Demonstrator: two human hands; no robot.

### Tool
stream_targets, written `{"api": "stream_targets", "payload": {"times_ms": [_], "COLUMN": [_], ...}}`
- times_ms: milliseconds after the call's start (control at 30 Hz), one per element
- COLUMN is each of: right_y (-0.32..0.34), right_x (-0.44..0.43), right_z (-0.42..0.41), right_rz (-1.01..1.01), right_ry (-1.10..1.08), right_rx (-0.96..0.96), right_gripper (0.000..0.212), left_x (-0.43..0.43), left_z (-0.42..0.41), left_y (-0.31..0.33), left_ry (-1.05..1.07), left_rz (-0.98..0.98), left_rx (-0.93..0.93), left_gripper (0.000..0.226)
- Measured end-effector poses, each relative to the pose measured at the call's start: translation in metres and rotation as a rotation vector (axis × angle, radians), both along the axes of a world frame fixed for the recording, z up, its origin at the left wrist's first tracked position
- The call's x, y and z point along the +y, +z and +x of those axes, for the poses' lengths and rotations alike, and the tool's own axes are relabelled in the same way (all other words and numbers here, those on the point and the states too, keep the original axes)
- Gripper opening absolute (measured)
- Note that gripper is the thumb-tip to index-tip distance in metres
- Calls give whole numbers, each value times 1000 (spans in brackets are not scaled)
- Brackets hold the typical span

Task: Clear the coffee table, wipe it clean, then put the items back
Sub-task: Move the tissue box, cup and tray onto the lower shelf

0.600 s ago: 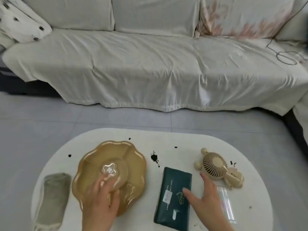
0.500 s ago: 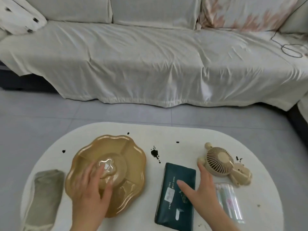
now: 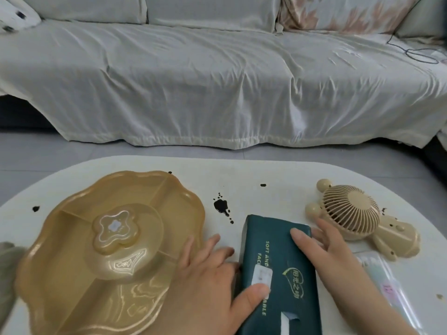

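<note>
as both hands (image 3: pixel 205 284) (image 3: pixel 338 259) touch it, tissue pack (image 3: pixel 278 257) lies between.

The ink-spotted white coffee table (image 3: pixel 278 175) bears amber tray (image 3: pixel 183 204), tissue pack (image 3: pixel 283 252), fan (image 3: pixel 348 213), clear packet (image 3: pixel 387 288) and grey cloth (image 3: pixel 7 269).

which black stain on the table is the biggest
The splat between the amber tray and the green tissue pack; the other stains are just small dots.
</note>
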State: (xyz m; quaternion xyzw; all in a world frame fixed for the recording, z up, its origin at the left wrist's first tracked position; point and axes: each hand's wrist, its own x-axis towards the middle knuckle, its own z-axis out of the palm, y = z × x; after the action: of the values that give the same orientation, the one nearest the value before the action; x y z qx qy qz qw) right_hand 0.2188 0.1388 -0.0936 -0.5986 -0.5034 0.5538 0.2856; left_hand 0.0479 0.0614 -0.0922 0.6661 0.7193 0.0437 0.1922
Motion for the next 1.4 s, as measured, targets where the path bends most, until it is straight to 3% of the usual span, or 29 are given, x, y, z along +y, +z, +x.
{"api": "stream_targets", "payload": {"times_ms": [167, 367, 433, 533, 600, 667, 1067, 1233, 1400], "right_y": [-1, 14, 22, 40, 49, 57, 54, 54, 53], "right_x": [-33, -63, -72, -79, -80, -82, -48, -45, -44], "right_z": [2, -15, -20, -33, -49, -71, -130, -142, -142], "right_rz": [-6, 86, 86, 91, 98, 86, -126, -190, -158], "right_ry": [12, 64, 73, 133, 185, 231, 259, 322, 295], "right_rx": [38, 203, 286, 357, 388, 416, 427, 367, 310], "right_gripper": [32, 44, 44, 39, 39, 39, 38, 28, 52], "left_x": [-6, -35, -49, -68, -78, -84, -60, -59, -59], "left_z": [8, 26, 26, 19, 7, -9, -50, -57, -62], "left_y": [0, 12, 20, 43, 52, 55, 48, 46, 43], "left_ry": [41, 228, 278, 350, 401, 464, 505, 564, 589], "left_rz": [58, 162, 223, 324, 411, 474, 434, 437, 458], "left_rx": [-110, -287, -420, -833, -927, -978, -926, -868, -843], "left_gripper": [121, 54, 55, 44, 28, 32, 35, 56, 32]}}
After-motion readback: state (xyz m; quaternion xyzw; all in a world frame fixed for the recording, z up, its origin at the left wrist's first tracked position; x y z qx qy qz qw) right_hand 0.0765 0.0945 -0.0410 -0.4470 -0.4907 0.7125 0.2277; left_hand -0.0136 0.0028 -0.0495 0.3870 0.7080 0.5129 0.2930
